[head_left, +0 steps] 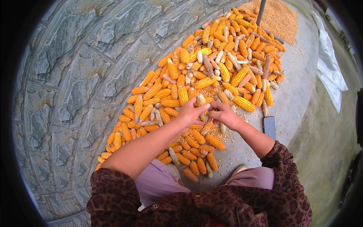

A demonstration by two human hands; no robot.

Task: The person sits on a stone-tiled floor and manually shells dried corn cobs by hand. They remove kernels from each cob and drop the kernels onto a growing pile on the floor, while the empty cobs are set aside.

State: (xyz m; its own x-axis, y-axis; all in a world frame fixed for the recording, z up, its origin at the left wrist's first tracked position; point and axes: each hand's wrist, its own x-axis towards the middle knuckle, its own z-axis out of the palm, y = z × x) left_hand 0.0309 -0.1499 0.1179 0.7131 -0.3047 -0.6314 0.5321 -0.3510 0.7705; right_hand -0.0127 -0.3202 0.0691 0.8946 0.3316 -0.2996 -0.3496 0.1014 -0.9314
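Observation:
Between my hands is a corn cob [201, 100], partly stripped, with some kernels left on it. My left hand [190, 114] is closed around it from the left. The fingers of my right hand [224, 114] are curled and pressed against the same cob from the right. Much of the cob is hidden by my fingers. Beneath and around both hands lies a heap of yellow and orange corn ears [171, 103], mixed with bare pale and reddish cobs [207, 65]. Loose kernels [218, 133] are scattered under my hands.
A stone-block wall [72, 94] runs along the left. At the far right end rises a mound of shelled kernels [280, 19] beside a grey pole [261, 13]. A dark flat slab like a phone [269, 128] lies right of my right forearm. White sheeting [328, 66] lies farther right.

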